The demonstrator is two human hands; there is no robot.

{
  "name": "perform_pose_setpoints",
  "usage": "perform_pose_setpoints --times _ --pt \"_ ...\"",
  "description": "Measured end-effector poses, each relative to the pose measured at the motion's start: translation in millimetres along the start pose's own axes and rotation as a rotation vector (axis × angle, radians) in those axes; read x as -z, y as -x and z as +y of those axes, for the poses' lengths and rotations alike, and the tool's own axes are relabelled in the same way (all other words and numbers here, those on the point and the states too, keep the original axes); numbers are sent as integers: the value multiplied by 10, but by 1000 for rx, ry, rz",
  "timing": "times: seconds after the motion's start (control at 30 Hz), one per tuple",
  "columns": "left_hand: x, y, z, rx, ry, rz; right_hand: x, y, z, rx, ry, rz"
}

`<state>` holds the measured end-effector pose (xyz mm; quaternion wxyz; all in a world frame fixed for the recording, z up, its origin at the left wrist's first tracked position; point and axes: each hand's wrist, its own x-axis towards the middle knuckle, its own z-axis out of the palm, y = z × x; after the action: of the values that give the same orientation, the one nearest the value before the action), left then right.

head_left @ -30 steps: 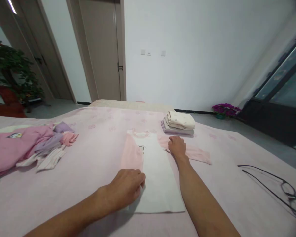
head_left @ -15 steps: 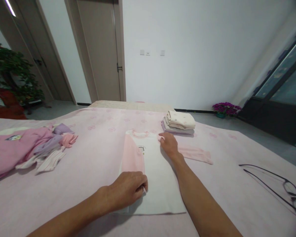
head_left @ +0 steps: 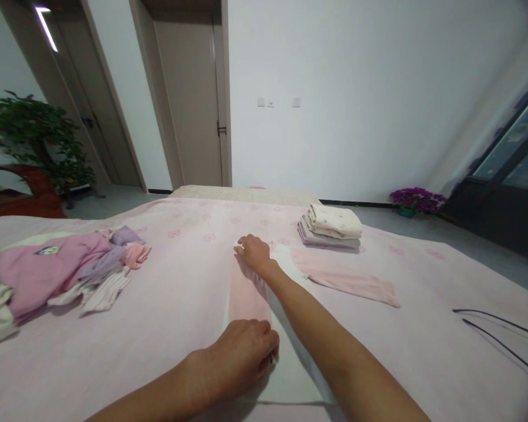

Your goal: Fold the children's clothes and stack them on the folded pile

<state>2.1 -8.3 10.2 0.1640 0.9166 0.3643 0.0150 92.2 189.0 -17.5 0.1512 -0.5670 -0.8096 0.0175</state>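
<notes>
A long-sleeved white shirt (head_left: pixel 297 375) with pink sleeves lies on the bedspread in front of me. Its left pink sleeve (head_left: pixel 249 296) is folded in over the body, while the right pink sleeve (head_left: pixel 352 282) stretches out to the right. Closed fingers of my left hand (head_left: pixel 244 354) grip the shirt low down, near the end of the folded sleeve. At the far left shoulder, my right hand (head_left: pixel 253 253) pinches a bit of the white cloth. The right forearm crosses over the shirt and hides its collar and much of its front.
A neat stack of folded clothes (head_left: pixel 330 225) sits beyond the right sleeve. On the left lies a loose heap of clothes (head_left: pixel 57 264), pink, purple and white. Partly visible eyeglasses (head_left: pixel 501 319) rest at the right. The pale pink bedspread (head_left: pixel 180 281) covers the surface.
My right hand has moved left across the shirt, from its right shoulder to its left shoulder. The left hand still grips the lower part. The view has shifted slightly left.
</notes>
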Motion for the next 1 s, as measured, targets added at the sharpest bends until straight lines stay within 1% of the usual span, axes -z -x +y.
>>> perform_pose_setpoints --times 0.13,0.23,0.43,0.53,0.6,0.7,0.77,0.87,1.0 --pt "36 9 42 -25 -100 -6 -209 -88 -71 -7 56 -14" --pt "79 36 67 -47 -149 -8 -297 -108 -24 -29 58 -2" --pt "157 85 48 -103 -135 42 -297 -154 148 -141 32 13" --pt "126 62 16 -100 -136 6 -301 -122 142 -187 9 -2" --pt "88 45 1 -94 -142 -16 -313 -73 106 -180 -16 4" --pt "60 43 -1 -95 -134 -10 -328 -6 61 -86 -24 28" --pt "79 59 6 -96 -127 -10 -329 11 66 -49 -1 33" --pt "138 89 1 -96 -127 -7 -322 2 123 -108 12 40" --pt "202 119 -63 -79 -107 -19 -324 3 201 -180 -14 30"
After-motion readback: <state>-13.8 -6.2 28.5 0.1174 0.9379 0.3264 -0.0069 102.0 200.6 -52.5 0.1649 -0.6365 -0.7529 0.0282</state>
